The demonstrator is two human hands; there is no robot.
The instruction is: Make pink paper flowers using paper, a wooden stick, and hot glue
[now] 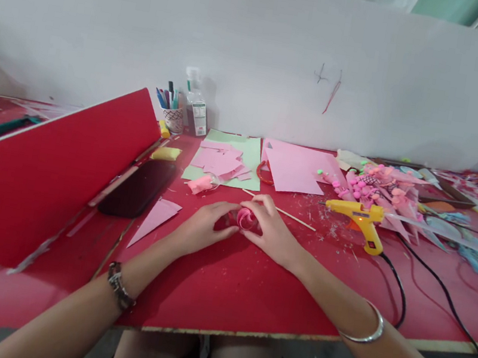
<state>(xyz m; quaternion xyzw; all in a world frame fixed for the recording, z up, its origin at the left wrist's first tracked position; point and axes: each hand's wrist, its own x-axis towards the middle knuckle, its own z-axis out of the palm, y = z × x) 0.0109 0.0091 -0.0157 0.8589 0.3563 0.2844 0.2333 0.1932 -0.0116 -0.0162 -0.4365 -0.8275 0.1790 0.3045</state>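
Between my two hands, above the middle of the red table, is a pink paper coil (245, 219) rolled into a spiral. My left hand (206, 226) curves round its left side, with fingertips and thumb at its edge. From the right, the fingers and thumb of my right hand (273, 234) close on the same coil. Just beyond the hands lie a thin wooden stick (296, 219), partly hidden by my right fingers, and a salmon-pink roll (202, 184). Left of my left wrist is a pale pink paper triangle (155, 220).
A yellow glue gun (362, 220) with its cord lies at right, near pink flower-like pieces (374, 185). Pink paper (295, 170) and a green sheet (252, 151) lie at the back. A black phone-like slab (138, 187) and a leaning red board (49, 173) are at left.
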